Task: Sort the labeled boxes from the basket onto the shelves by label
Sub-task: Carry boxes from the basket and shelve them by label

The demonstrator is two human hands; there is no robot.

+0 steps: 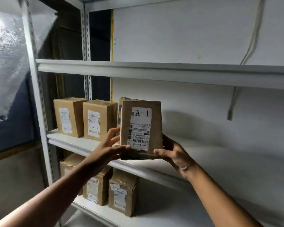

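Head view shows two hands holding up one brown box (141, 126) in front of the middle shelf (82, 144). A white sticker on the box says A-1. The left hand (109, 145) grips the box's lower left side, with its thumb on the front and its fingers curled along the left edge. The right hand (171, 152) holds the lower right corner, with the thumb across the front and the fingers tucked behind, where I cannot see them. The box stands upright, and its bottom looks to be right at the front lip of the shelf; I cannot tell if it is resting there yet. Two boxes already stand on this shelf at the left, the far-left box (69, 117) and the second box (98, 119), and both have A-1 written on them. Another box (121, 102) peeks out right behind the held one. So this looks like the right shelf. Down below, the lower boxes (121, 193) seem to say A-2. What could go wrong: if the hands let go too soon, the box could tip off the lip and fall. If it is pushed in hard, it could bump the box behind it and knock it crooked. The basket is not in view.
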